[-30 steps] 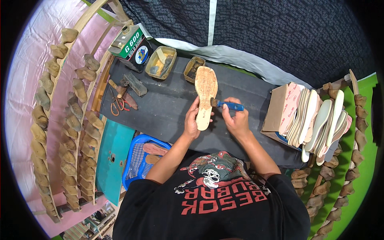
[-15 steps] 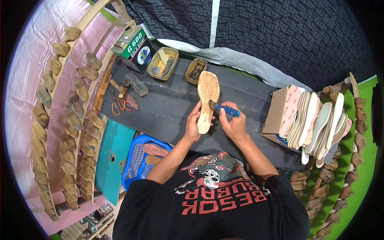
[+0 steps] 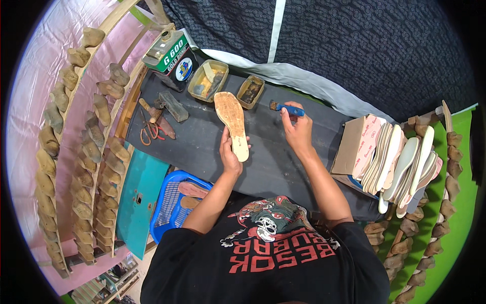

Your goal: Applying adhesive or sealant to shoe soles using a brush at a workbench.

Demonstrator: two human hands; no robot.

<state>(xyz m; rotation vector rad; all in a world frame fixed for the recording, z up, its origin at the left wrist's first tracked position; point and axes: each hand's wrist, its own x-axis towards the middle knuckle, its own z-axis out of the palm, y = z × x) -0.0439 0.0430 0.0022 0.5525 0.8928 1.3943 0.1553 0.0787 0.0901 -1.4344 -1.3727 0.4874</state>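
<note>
Head view, looking down: 2 bare hands work above a dark-covered table point(image 3: 273, 152), both forearms reaching forward from the lower edge, out of black short sleeves.

The left hand point(image 3: 231, 156) is just left of centre, its forearm slanting up and a little to the right. It cups the narrow heel end of a shoe sole point(image 3: 230, 111) from beneath; the thumb side lies along the left edge and fingertips show at the right edge, so the fingers are closed around it. The sole is raised over the table, its wide, brown-coated end pointing away and tilted left, its heel end pale.

The right hand point(image 3: 298, 134) is further right, its forearm angling up and left. Thumb and bent fingers pinch the blue handle of a brush point(image 3: 287, 108), held nearly level, bristles pointing left, well apart from the sole. How the remaining fingers lie cannot be told.

Beyond the sole sit 2 trays: a small one point(image 3: 258, 96) near the brush and a larger one point(image 3: 199, 97) to its left, beside a metal can point(image 3: 169, 58).
</note>
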